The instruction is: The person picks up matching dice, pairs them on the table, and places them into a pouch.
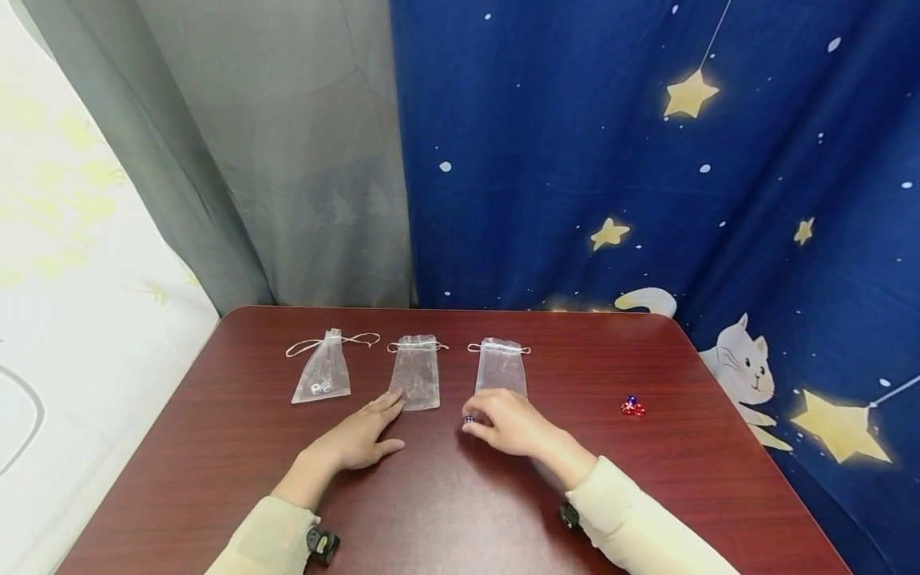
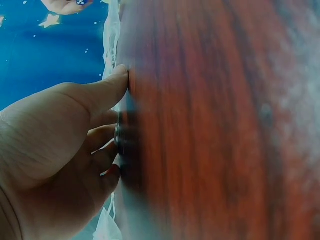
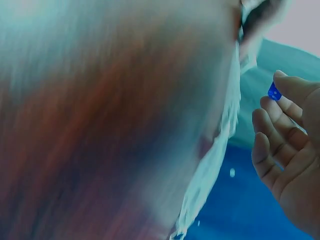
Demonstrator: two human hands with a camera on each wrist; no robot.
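Note:
My right hand (image 1: 509,423) pinches a blue die (image 3: 274,92) between thumb and fingertip, just in front of the right mesh pouch (image 1: 501,367). With fingers spread, my left hand (image 1: 359,435) rests on the table, its fingertips at the lower left edge of the middle mesh pouch (image 1: 417,375). Both of these pouches lie flat, drawstrings out to the sides. To the left, a third pouch (image 1: 316,371) is gathered at its neck and has white dice (image 1: 320,387) inside.
Several red dice and a blue one form a small pile (image 1: 633,407) on the right part of the reddish-brown table (image 1: 561,527). Behind the table's far edge hang a grey curtain (image 1: 316,200) and a blue starry curtain (image 1: 532,160).

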